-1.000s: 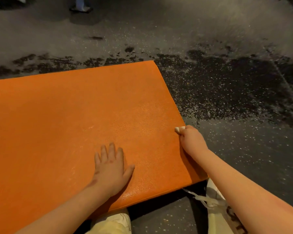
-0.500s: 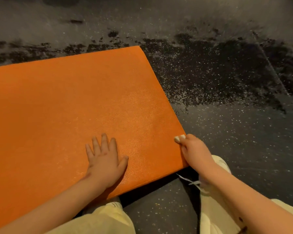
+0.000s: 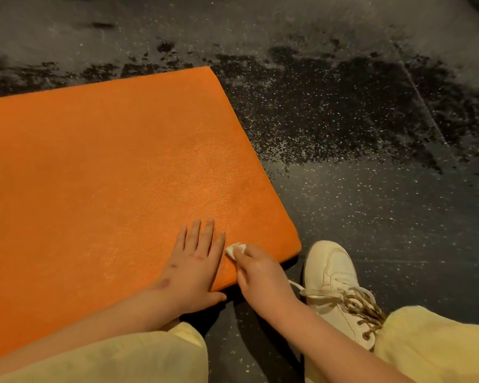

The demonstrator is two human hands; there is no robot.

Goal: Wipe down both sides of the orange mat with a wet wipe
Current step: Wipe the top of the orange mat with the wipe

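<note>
The orange mat (image 3: 116, 172) lies flat on the dark floor and fills the left half of the view, its left part cut off by the frame. My left hand (image 3: 194, 266) rests flat on the mat near its front right corner, fingers straight and spread. Right beside it my right hand (image 3: 256, 268) holds a small folded white wet wipe (image 3: 235, 250) and presses it on the mat at the near edge, just right of my left index finger.
Dark speckled rubber floor (image 3: 371, 217) surrounds the mat, with black wet-looking patches (image 3: 343, 106) beyond its far right corner. My cream sneaker (image 3: 332, 277) with brown laces stands right of the mat's corner. My pale yellow trouser legs (image 3: 426, 344) fill the bottom.
My right hand with the wipe has slid from the mat's right edge leftwards onto the top near the front corner, close to my left hand. The view has tilted down.
</note>
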